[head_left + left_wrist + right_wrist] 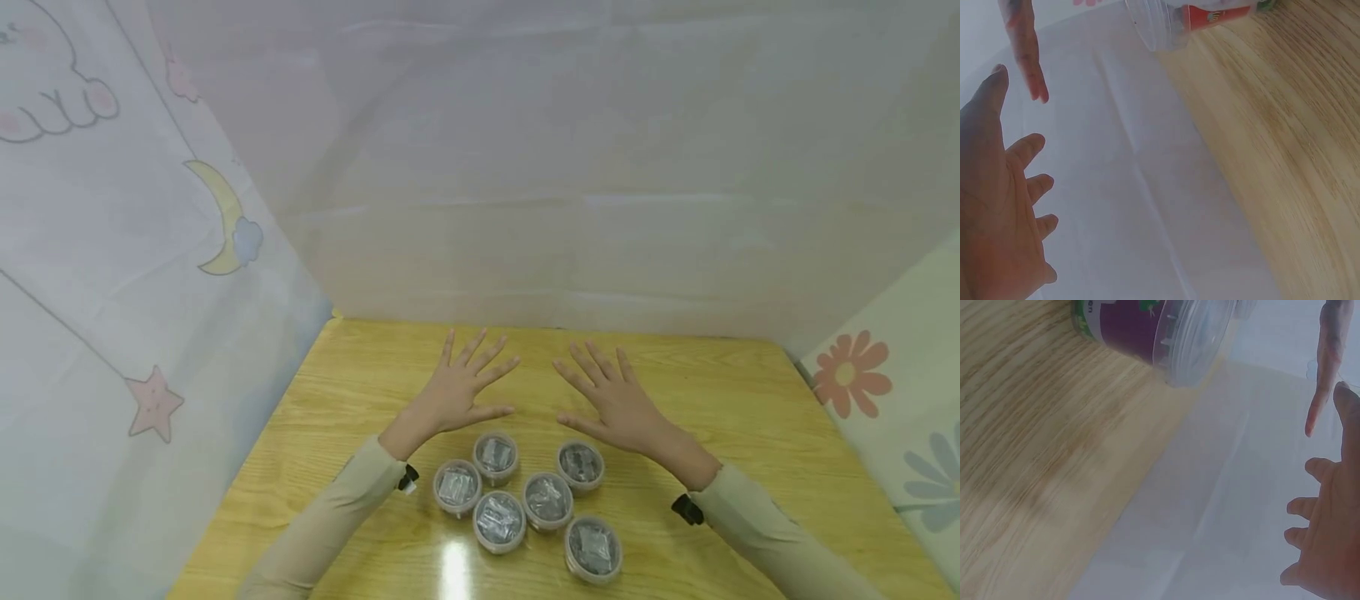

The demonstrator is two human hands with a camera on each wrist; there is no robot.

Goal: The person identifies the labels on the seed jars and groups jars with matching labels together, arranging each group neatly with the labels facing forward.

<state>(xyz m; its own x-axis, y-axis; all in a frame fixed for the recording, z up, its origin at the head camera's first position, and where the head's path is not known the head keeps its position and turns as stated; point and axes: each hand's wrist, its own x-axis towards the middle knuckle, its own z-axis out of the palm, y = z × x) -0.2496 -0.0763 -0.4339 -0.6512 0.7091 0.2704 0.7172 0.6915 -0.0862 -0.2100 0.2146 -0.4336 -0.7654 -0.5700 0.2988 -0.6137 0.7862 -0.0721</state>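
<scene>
My left hand (453,393) is held over the table with its fingers straight and spread, nothing in it. Mirroring it, my right hand (621,408) also has its fingers fanned out and holds nothing. On the near side of the hands stand several round, clear-lidded plastic tubs with dark contents under the lids, among them a back-left tub (495,457), a back-right tub (580,465) and a front-right tub (593,548). In the right wrist view a tub (1141,331) shows a purple and green label. A tub (1191,22) with a red label appears in the left wrist view.
The wooden table (360,375) meets a pale wall sheet (562,208) along its back edge. Printed sheets flank it, the left sheet (90,250) with a moon and star, the right one with flowers (851,375). A dark strap clip (687,509) sits at my right cuff.
</scene>
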